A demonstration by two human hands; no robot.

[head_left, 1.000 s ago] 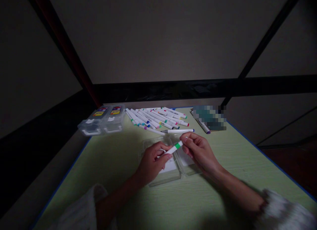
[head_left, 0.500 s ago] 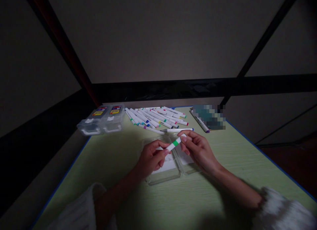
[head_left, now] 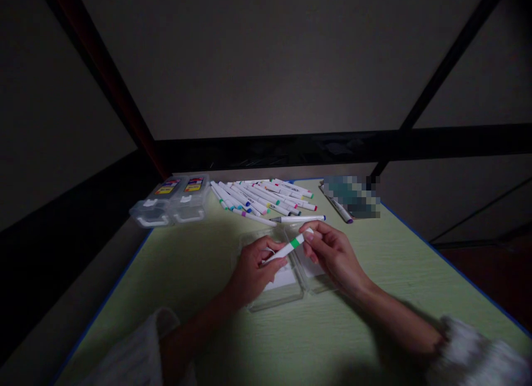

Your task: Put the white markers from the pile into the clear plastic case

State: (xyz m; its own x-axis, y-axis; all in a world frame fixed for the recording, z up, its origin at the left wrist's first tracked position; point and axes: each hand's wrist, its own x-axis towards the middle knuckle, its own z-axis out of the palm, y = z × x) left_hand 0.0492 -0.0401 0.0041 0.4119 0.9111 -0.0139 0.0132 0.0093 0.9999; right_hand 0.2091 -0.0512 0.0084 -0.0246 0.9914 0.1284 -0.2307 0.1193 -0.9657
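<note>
A white marker with a green band [head_left: 295, 243] slants between my two hands, above an open clear plastic case [head_left: 274, 304]. My right hand [head_left: 334, 256] pinches its upper end between thumb and fingertips. The lower end of the marker lies between the thumb and fingers of my left hand [head_left: 251, 272], which curl loosely about it. White paper [head_left: 286, 277] shows inside the case, partly hidden under my hands. Just past the case lies a white marker with a blue end [head_left: 305, 219].
A pile of white markers [head_left: 266, 196] with coloured ends spreads along the table's far side. Two closed clear cases [head_left: 189, 203] with handles stand at the far left. At the far right a clipboard [head_left: 366, 213] has a purple-ended marker [head_left: 343, 212] on it.
My left fingers have loosened and spread a little, so more of the marker's lower end shows. My right hand keeps its pinch, almost unmoved.
</note>
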